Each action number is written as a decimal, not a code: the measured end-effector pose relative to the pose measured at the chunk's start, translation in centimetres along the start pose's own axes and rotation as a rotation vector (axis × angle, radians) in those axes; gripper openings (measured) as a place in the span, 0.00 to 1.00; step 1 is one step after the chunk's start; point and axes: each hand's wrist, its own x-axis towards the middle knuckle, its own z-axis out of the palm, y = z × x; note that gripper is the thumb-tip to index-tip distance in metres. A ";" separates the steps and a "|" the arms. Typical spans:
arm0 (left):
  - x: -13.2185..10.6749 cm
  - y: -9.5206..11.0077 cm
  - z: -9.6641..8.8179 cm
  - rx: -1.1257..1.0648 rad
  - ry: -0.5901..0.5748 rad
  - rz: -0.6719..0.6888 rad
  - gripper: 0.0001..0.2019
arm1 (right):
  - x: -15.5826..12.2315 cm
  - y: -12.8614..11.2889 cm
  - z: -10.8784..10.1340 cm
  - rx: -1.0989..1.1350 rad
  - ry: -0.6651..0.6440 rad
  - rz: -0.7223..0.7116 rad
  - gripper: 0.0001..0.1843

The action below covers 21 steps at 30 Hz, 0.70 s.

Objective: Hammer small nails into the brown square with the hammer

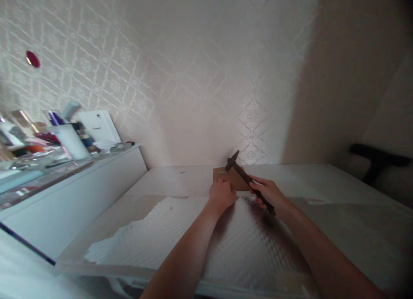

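A dark hammer (247,177) is in my right hand (266,191), whose fingers wrap round its handle. The hammer slants up to the left, and its head is above a flat brown board (239,185) near the wall. My left hand (222,192) presses on the board's near left part with bent fingers, and the fingertips are partly hidden. Several small pale pieces (222,173) lie in a short row on the board, just beyond my left hand and below the hammer head.
White padded sheeting (145,234) covers the near part of the white table (174,178). A white cabinet (80,191) at left carries bottles and a white box (99,126). A dark T-shaped object (377,159) stands at far right. Patterned wallpaper (193,75) backs the table.
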 end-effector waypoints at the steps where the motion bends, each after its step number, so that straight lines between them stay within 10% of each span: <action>1: 0.0 0.0 0.0 0.000 0.001 -0.002 0.17 | 0.0 0.0 0.0 0.006 0.007 -0.004 0.24; 11: 0.0 -0.1 0.1 -0.005 0.007 0.008 0.17 | 0.2 0.2 0.1 -0.130 0.062 -0.085 0.26; 21: -0.5 0.4 -0.8 0.032 -0.049 0.011 0.18 | 0.6 0.5 -1.6 -1.083 0.422 -0.244 0.24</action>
